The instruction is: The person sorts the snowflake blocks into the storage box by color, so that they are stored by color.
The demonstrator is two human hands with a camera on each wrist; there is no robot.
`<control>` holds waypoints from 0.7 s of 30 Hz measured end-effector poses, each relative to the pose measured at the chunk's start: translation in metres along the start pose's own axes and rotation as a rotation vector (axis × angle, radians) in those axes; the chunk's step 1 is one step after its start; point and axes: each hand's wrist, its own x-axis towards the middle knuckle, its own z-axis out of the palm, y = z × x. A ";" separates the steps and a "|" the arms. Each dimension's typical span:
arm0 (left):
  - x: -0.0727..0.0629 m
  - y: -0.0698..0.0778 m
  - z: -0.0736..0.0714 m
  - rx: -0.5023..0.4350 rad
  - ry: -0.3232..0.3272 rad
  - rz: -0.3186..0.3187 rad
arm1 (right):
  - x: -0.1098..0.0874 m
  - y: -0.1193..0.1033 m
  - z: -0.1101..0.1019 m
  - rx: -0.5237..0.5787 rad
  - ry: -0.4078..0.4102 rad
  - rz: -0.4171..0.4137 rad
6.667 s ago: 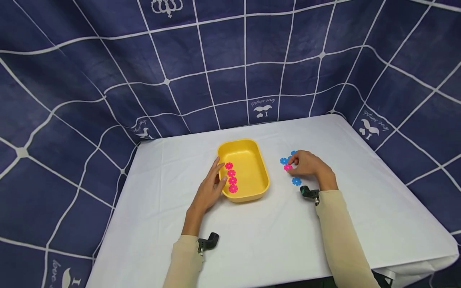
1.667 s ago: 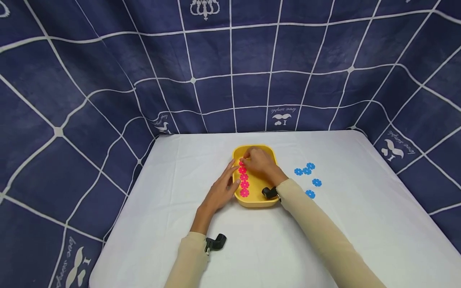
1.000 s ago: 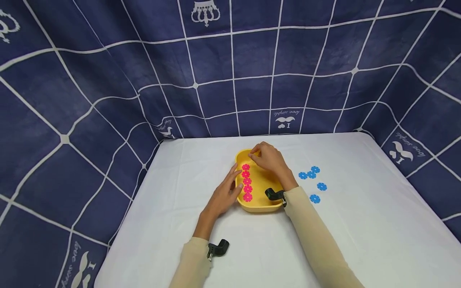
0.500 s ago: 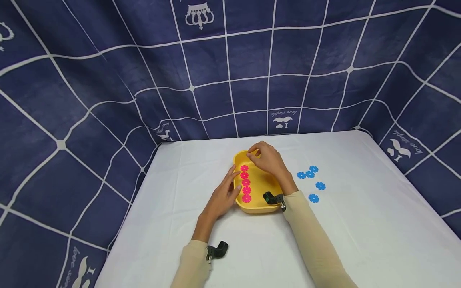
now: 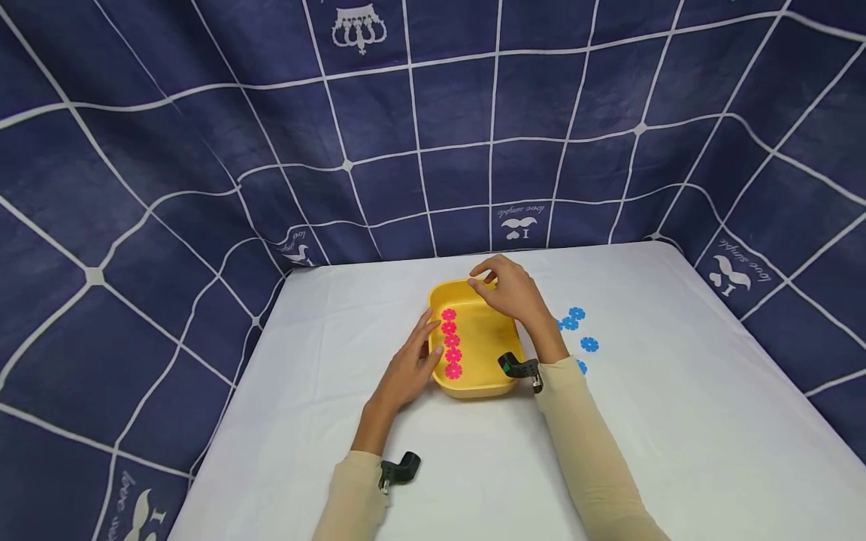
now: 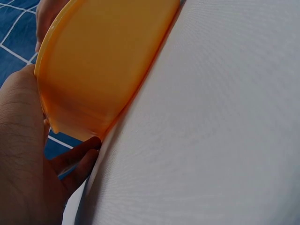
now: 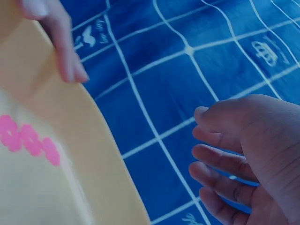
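Through my feeds, furthest left, I saw the left hand (image 5: 404, 370) holding the near-left side of a yellow plastic tray (image 5: 482, 353), thumb over the rim and fingers against the outer wall. The tray stood on a white tablecloth (image 5: 473, 466) — light and rigid, I judged, and best held by its rim. Inside, along its left side, I counted five pink flower-shaped discs (image 5: 452, 341) in one line. They looked like thin, stiff plastic, probably nearly weightless and a bit slick, so I would have pinched them by their notched edges. Next came the right hand (image 5: 514, 293), above the tray's far right corner — fingers loosely bent and parted, nothing between them. Rightmost, on the cloth, lay five blue flower-shaped discs (image 5: 589, 344): three clustered, one partly hidden by the hand, and two apart, the nearer half-covered by the sleeve (image 5: 588, 443).
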 end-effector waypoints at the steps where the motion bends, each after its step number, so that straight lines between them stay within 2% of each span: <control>1: 0.000 0.000 0.000 -0.004 -0.001 0.001 | -0.001 0.002 -0.004 0.002 0.007 0.007; 12: 0.000 -0.001 -0.001 -0.006 0.009 0.010 | -0.013 0.029 -0.041 0.060 0.117 0.037; 21: 0.002 -0.001 0.000 -0.003 0.005 0.000 | -0.021 0.057 -0.063 0.059 0.189 0.107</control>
